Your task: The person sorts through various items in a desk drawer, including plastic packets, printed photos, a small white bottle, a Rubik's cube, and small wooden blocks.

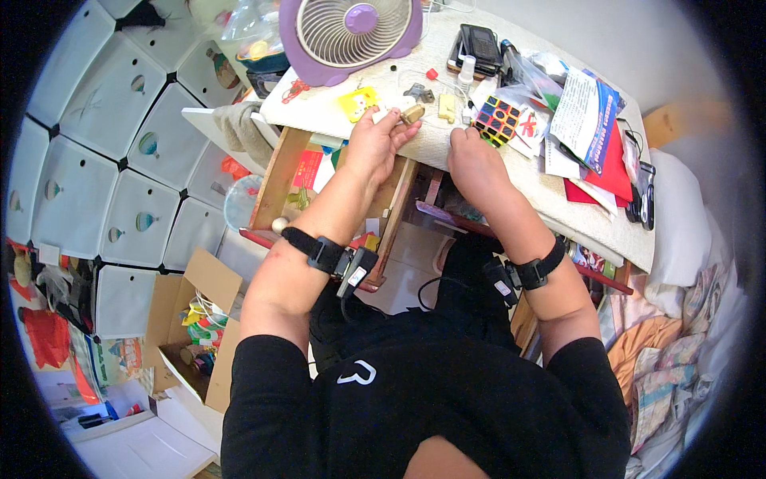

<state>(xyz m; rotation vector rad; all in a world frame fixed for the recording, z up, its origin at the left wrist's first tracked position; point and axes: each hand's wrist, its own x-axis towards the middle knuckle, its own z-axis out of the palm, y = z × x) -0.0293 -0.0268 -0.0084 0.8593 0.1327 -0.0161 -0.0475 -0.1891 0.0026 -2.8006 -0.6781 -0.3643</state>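
Between the thumb and fingers of my left hand (383, 141) is a small tan object (413, 114), over the front edge of the desk; its kind is unclear. My right hand (474, 157) rests at the desk edge with its fingers curled, just left of a puzzle cube (497, 121); whether it pinches anything is hidden. Between the hands lie a pale yellow block (446, 108) and a thin white cable. A grey-brown small object (419, 92) sits behind the left fingertips, and a yellow card (358, 103) lies to their left.
A purple fan (361, 18) stands at the back of the desk. Papers and a blue-white packet (589, 120) pile up at right, near phones (480, 45). Below my left forearm an open drawer (272, 185) holds cards and small items. An open cardboard box (218, 281) stands on the left.
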